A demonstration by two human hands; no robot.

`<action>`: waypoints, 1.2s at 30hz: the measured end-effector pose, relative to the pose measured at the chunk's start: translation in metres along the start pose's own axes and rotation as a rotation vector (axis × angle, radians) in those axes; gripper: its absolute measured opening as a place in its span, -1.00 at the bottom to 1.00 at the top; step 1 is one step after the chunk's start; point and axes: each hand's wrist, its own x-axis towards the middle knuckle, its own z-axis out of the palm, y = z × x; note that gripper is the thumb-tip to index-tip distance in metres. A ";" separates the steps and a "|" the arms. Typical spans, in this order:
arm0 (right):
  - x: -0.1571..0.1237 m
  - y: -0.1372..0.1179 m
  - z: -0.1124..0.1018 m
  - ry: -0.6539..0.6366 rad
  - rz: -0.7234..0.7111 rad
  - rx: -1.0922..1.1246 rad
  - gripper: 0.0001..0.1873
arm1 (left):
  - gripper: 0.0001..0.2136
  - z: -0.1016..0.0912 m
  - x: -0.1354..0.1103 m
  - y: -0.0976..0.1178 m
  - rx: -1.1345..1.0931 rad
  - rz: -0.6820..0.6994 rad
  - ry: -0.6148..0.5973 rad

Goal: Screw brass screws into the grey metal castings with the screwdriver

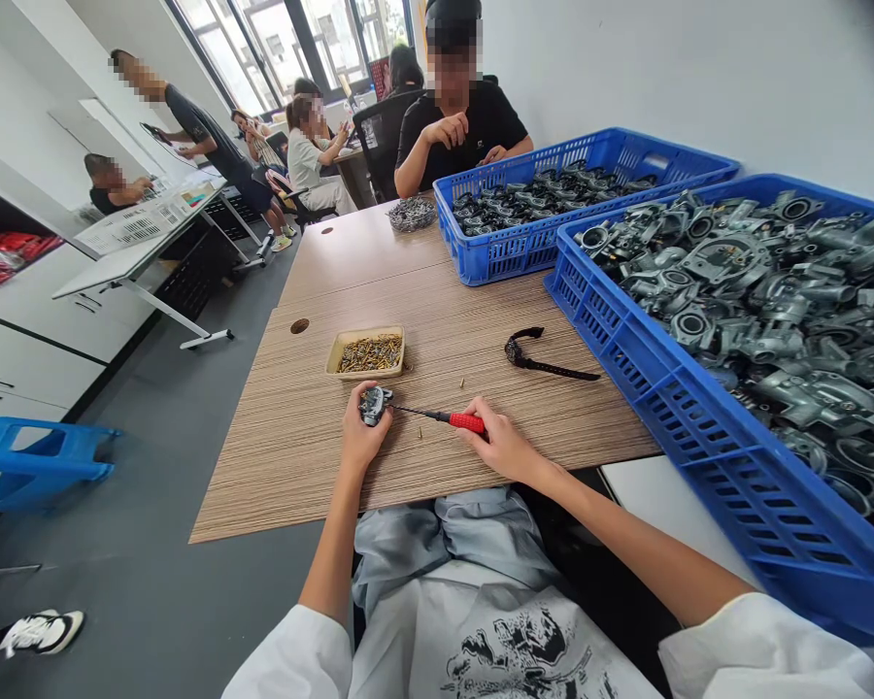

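Note:
My left hand (364, 427) is closed around a small grey cast-metal part (374, 405), which looks like a carburetor body, just above the table. In my right hand (501, 442) is a screwdriver with a red and black handle (467, 421). Its thin shaft points left and its tip meets the side of the metal part; the exact contact is too small to make out. Beyond my left hand stands a cream tray (329, 361) full of small brass-coloured pieces. Two loose brass pieces lie on the table, one (420, 433) below the shaft and another (461, 382) farther back.
A black wristwatch (514, 351) lies to the right. Blue crates (626, 335) of grey metal castings line the right side, with another blue crate (473, 254) behind. A person (458, 136) sits across the table (291, 417), near a wiry metal heap (412, 214). A blue stool (36, 461) stands left.

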 end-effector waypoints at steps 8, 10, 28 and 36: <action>0.001 0.002 0.000 -0.009 -0.006 -0.008 -0.79 | -0.56 0.001 0.000 -0.001 -0.008 -0.002 0.000; 0.001 0.003 0.000 -0.007 -0.006 -0.007 -0.78 | -0.55 0.001 0.000 -0.002 -0.013 -0.004 0.000; 0.000 0.001 0.000 -0.019 -0.008 -0.013 -0.70 | -0.54 0.001 0.000 -0.001 -0.009 -0.011 -0.002; 0.000 0.001 -0.001 -0.030 -0.007 -0.015 -0.70 | -0.53 0.001 0.000 0.000 -0.002 0.001 0.003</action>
